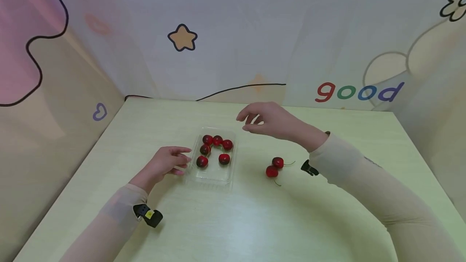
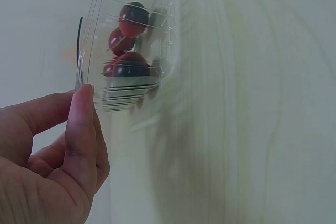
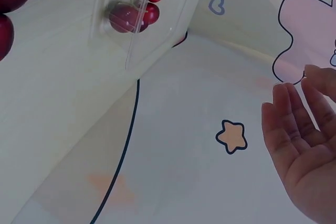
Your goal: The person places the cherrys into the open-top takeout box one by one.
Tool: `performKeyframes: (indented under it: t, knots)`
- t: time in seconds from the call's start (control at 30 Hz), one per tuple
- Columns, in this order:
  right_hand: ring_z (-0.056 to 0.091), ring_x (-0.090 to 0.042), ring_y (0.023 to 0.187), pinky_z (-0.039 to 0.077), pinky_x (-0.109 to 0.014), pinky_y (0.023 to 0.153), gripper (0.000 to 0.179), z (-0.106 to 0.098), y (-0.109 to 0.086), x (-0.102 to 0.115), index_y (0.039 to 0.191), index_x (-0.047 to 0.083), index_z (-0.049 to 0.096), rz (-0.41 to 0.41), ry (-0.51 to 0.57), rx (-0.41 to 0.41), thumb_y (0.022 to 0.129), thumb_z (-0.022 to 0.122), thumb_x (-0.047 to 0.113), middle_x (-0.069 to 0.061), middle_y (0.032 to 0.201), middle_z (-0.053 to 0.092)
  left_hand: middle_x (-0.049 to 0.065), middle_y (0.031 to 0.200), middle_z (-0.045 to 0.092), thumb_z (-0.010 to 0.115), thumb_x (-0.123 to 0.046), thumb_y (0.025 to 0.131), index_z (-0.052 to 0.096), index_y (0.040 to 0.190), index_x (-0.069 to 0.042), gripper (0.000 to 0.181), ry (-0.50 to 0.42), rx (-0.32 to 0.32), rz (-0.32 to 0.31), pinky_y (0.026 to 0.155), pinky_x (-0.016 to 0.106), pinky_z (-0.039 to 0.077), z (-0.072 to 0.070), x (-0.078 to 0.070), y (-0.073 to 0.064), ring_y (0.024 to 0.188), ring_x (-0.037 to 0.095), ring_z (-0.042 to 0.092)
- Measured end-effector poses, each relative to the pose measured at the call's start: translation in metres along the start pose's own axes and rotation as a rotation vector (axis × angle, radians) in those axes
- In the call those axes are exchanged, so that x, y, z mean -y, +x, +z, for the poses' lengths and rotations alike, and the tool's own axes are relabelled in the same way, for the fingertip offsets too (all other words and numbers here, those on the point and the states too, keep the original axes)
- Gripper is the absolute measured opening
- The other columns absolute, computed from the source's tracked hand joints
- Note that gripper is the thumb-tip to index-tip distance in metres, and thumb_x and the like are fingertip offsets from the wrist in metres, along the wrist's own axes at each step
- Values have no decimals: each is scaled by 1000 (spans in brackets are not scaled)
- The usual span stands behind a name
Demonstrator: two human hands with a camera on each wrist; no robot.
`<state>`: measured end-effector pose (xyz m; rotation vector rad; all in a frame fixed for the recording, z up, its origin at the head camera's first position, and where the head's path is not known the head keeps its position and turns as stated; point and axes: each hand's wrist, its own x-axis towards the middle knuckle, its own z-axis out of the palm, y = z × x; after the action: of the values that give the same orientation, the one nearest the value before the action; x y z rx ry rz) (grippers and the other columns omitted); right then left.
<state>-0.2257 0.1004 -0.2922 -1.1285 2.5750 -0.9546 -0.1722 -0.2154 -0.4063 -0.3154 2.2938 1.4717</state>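
Note:
A clear plastic fruit box [image 1: 214,177] stands on the table with several dark red cherries [image 1: 224,159] inside. My left hand [image 1: 168,162] is at its left side. In the left wrist view, the thumb and finger of the left hand [image 2: 63,150] pinch the rim of the plastic box [image 2: 126,90]. My right hand [image 1: 267,120] hovers above the table, beyond the box's far right corner, fingers loosely bent and holding nothing. The right wrist view shows the right hand [image 3: 304,135] with nothing between its fingers. Two stemmed cherries [image 1: 272,171] lie on the table right of the box.
The pale wooden table [image 1: 204,229] meets a printed cloth backdrop [image 1: 233,43] along its far edge, and cloth also rises at both sides. Each wrist carries a small black camera, such as the left wrist camera [image 1: 153,216].

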Motion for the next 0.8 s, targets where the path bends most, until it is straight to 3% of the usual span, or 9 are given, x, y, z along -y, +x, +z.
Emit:
performKeyframes:
  t: [0.37,0.8]
  knots:
    - [68,-20,100,59,-44,96,24,-12,-32,-10,119,6,71,64,-10,-48,95,70,8,-8,112,74,22,130,65,60,-12,102,54,145,-1,45,2,-6,-10,65,20,59,-1,1,1,89,16,62]
    - [66,-26,112,56,-49,100,33,3,-70,-32,128,8,68,165,-31,-22,95,71,13,-9,125,71,21,128,66,60,-12,103,54,145,-1,45,-5,-8,-12,66,19,59,0,0,-1,90,16,63]
